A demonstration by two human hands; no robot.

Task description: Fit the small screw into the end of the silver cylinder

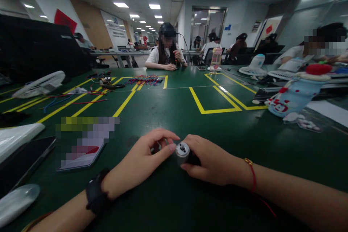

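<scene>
My right hand (209,157) is closed around a small cylindrical motor (182,148). Its silver end face, with a short shaft and small holes, points up toward me, and a dark part below is mostly covered by my fingers. From the left, my left hand (154,150) comes up beside the motor. Its fingers are loosely curved and apart from the thumb, with nothing between them. The thumb tip is right at the motor's rim; whether it touches I cannot tell. Both hands are over the green table (152,112).
A phone (87,145) lies left of my hands. Farther off are loose wires (146,80), a white fan (40,84) and yellow tape outlines (202,110). At right stands a blue bottle (296,96). Across the table sits a person (165,50).
</scene>
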